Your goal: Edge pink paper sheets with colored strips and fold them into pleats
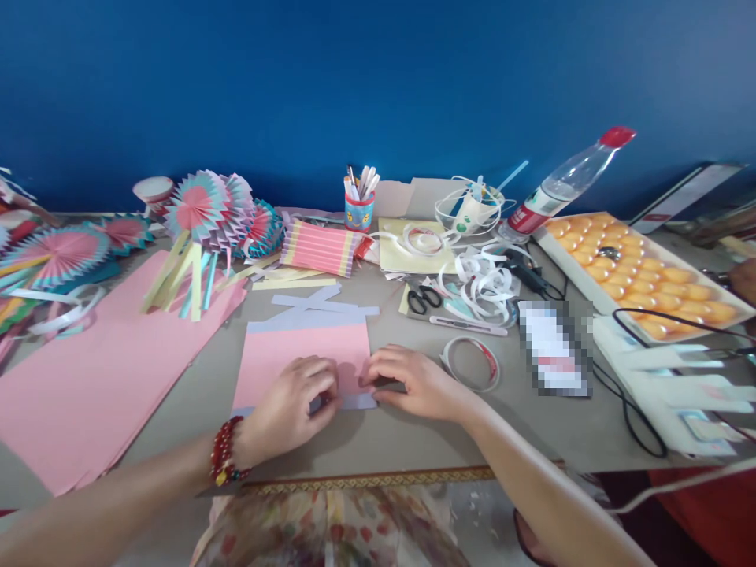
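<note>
Grey table [413, 450], pink paper stack [112, 378] at left, lilac-edged pink sheet [304, 345] in the middle.
The sheet lies flat; the left hand [289, 403] curls over its near part, the right hand [416, 382] bends its fingers at the right edge, and whether either pinches it I cannot tell. Lilac strips [322, 301] lie crossed at its far edge, a tape roll [494, 366] to the right, black scissors [424, 299] farther back.

Left hand [289, 402] and right hand [416, 382] close together; both loosely curled
</note>
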Available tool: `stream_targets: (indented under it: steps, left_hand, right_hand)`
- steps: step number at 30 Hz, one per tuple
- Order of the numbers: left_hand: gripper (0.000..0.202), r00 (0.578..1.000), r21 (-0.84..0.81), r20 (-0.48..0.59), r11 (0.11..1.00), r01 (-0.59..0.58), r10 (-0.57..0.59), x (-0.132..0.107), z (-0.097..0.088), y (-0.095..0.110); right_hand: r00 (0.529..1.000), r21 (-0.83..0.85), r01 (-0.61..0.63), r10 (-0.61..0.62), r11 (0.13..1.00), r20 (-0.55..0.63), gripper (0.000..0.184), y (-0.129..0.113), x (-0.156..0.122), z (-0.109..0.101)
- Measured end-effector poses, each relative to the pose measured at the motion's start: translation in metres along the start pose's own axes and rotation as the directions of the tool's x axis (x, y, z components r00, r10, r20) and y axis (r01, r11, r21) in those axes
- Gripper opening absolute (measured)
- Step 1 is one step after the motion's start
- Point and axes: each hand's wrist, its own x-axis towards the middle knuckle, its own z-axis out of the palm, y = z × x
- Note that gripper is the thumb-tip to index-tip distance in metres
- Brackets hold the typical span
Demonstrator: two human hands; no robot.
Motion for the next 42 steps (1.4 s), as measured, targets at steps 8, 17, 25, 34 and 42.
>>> stream_targets:
  steps: [8,17,25,34,42]
  left_hand:
    - [0.012,1.000,0.012,-0.005,1.000,-0.004,0.004,-0.001,0.002,0.000]
    - [0.007,1.000,0.069,-0.005,0.997,-0.016,0.017,-0.001,0.002,0.003]
    - [0.018,0.988,0.170,0.030,0.973,-0.156,0.153,-0.007,0.006,0.003]
    - [0.032,0.952,0.270,0.165,0.917,-0.294,0.257,-0.008,0.009,0.005]
    - [0.033,0.952,0.301,0.156,0.905,-0.299,0.263,-0.008,0.010,0.005]
  right_hand:
    - [1.000,0.001,-0.005,0.005,1.000,-0.010,0.013,0.002,-0.001,0.002]
    - [1.000,-0.021,0.003,-0.004,1.000,-0.019,0.011,0.005,-0.001,0.004]
    - [1.000,-0.027,-0.011,0.011,1.000,-0.015,0.012,0.004,-0.001,0.005]
    - [1.000,-0.023,-0.013,0.012,1.000,-0.026,0.014,0.005,-0.001,0.006]
    - [1.000,-0.021,0.002,-0.002,1.000,-0.030,0.012,0.005,-0.002,0.006]
